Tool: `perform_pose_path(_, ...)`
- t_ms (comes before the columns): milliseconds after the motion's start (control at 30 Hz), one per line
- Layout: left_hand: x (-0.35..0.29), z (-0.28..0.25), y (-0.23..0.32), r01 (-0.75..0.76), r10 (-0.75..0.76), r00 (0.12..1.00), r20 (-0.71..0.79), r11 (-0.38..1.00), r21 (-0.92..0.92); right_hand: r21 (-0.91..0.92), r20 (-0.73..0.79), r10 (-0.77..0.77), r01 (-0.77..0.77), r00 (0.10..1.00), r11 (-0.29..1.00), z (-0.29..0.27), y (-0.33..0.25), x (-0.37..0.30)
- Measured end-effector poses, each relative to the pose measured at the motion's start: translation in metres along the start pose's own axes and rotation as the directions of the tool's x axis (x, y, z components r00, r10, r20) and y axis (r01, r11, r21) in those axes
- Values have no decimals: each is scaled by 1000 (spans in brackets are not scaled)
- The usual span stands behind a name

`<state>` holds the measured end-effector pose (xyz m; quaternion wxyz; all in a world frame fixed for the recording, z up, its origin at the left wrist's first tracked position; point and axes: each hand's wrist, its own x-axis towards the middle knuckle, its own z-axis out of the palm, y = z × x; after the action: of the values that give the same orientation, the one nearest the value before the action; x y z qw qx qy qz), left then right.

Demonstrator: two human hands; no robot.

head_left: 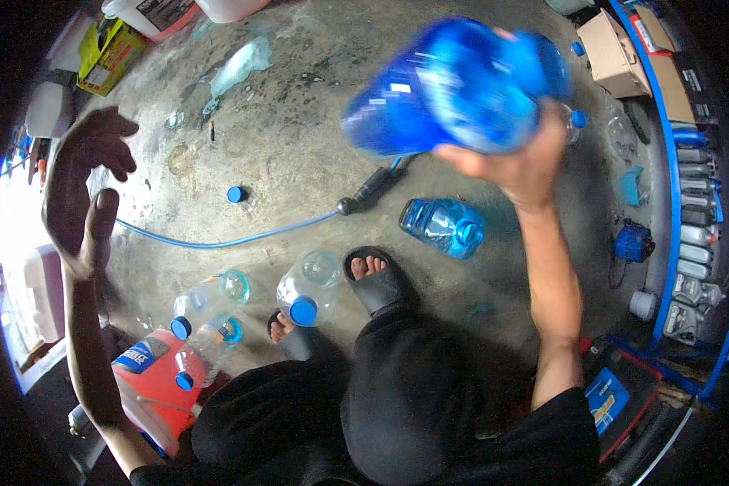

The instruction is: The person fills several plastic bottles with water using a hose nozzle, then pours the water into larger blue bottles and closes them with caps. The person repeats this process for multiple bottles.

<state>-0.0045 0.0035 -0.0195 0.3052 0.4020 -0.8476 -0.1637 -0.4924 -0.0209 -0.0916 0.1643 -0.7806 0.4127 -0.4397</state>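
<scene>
My right hand (520, 158) is closed round a large blue plastic bottle (454, 89), lifted above the floor and smeared by motion. Its fingers on the far side are mostly hidden. Off to the left, my left hand (95, 178) is raised with fingers apart and loosely curled, holding nothing. A loose blue cap (236, 194) lies on the concrete between the hands. Below the lifted bottle, a smaller see-through blue bottle (441, 227) rests on its side. Clear bottles with blue caps, one of them a round clear bottle (304, 287), stand near my feet.
A blue cable (243, 245) with a black handle (366, 190) crosses the floor. A jug of pink liquid (166, 364) stands at lower left. A blue-framed shelf (664, 162) with several grey bottles and a cardboard box (611, 57) line the right. A yellow-green box (109, 61) sits far left.
</scene>
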Motion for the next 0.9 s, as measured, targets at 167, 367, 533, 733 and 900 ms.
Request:
perform_pose_path(167, -43, 5, 3, 102, -105, 994, -31, 992, -71, -97, -277, 263, -299, 924, 949, -64, 26, -79)
perform_pose_path(367, -41, 32, -7, 124, -120, 992, 41, 986, -109, -173, -436, 532, -647, 726, 742, -100, 94, -207)
perform_pose_path(533, -34, 48, -16, 98, -90, 992, 83, 991, -93, -162, -577, 565, -760, 591, 629, -113, 122, -308)
perform_pose_path(733, -71, 26, -28, 227, -249, 949, 191, 965, 129, -238, -677, 459, -761, 576, 604, -105, 117, -371)
perform_pose_path(900, -131, -10, -2, 450, -523, 732, 436, 852, 268, -137, -664, 513, -763, 544, 631, -99, 104, -398)
